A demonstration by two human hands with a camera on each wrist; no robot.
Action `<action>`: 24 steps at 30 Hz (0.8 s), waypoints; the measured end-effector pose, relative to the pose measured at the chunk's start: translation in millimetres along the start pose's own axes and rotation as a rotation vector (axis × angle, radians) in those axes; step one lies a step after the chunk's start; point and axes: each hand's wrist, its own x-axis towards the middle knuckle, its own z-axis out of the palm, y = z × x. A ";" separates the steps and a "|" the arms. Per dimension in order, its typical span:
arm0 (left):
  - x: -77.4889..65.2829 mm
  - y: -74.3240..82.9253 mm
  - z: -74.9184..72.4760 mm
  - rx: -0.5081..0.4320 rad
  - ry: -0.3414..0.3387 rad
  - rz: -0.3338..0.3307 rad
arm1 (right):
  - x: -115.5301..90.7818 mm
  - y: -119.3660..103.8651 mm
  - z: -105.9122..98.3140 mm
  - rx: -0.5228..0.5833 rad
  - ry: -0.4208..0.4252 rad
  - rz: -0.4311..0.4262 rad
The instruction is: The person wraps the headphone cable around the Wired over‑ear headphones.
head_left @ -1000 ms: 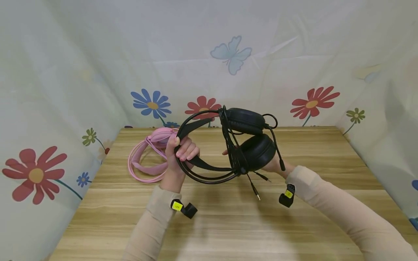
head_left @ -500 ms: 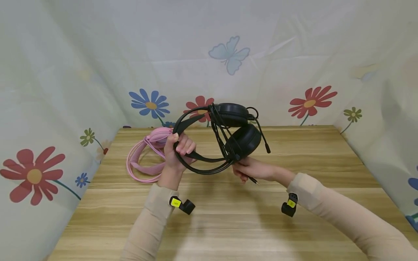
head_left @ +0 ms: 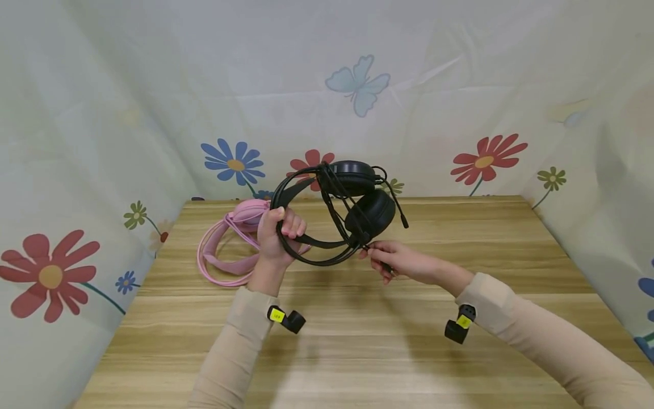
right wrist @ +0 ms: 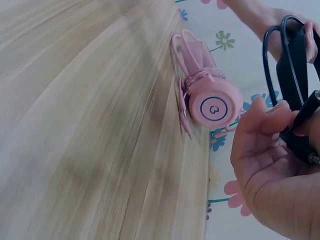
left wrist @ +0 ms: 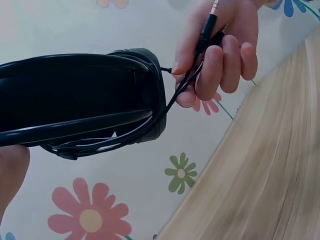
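A black headset [head_left: 370,215] with a boom microphone [head_left: 395,204] is held up above the table, its ear cups toward the right. My left hand [head_left: 276,233] grips its headband from the left side. The headset's cable [head_left: 334,213] is wound in several turns around the ear cups and band. Below the lower ear cup, my right hand [head_left: 409,262] pinches the cable's end between thumb and fingers. In the left wrist view, a metal-tipped audio plug [left wrist: 207,30] sticks up past those fingers, with a second connector beside it, partly hidden.
A pink headset [head_left: 250,211] with its own wound cable lies on the wooden table [head_left: 357,352] at the left, behind my left hand. Its round ear cup [right wrist: 215,107] faces the right wrist camera. A flower-print curtain [head_left: 439,102] stands behind the table and at both sides.
My right hand has come from behind the ear cups to below them and taken hold of the cable's end. The black headset's ear cups have shifted left and slightly upward; the left hand keeps its grip.
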 end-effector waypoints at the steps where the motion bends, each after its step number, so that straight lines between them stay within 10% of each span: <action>1: 0.0 -1.0 0.1 0.025 0.003 -0.001 | -0.6 -0.5 0.3 0.015 0.003 0.007; 24: -9.8 -24.4 2.7 0.258 -0.081 -0.106 | -9.8 1.5 1.5 0.317 0.054 0.016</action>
